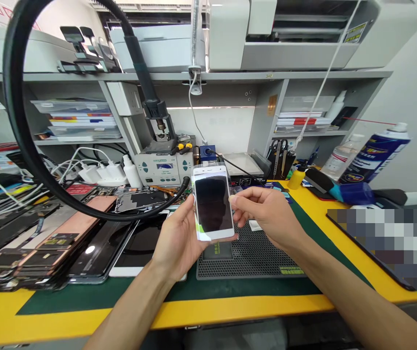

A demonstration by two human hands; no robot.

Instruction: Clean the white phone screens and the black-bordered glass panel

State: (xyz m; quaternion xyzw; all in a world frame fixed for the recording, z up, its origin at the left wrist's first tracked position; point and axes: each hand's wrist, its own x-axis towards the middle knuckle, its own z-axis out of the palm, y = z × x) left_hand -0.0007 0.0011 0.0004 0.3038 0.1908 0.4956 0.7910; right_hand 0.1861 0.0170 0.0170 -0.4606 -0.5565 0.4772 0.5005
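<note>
A white smartphone [214,204] with a dark screen is held upright over the bench, its front facing me. My left hand [179,233] cradles it from below and the left, thumb along its edge and fingers behind. At the phone's right edge, my right hand [263,209] is closed in a pinch, thumb and forefinger together. Something thin and see-through shows near those fingertips, but I cannot make out what it is. Beneath my hands lies a dark perforated mat [259,257] on the green work mat [230,288].
Several phones and phone parts [99,243] cover the left side. A thick black hose [9,97] arches over them to the grey soldering station [165,167]. At right stand a yellow bottle [296,178], a blue spray can [376,150] and a clear bottle [343,158]. Shelves [230,77] rise behind.
</note>
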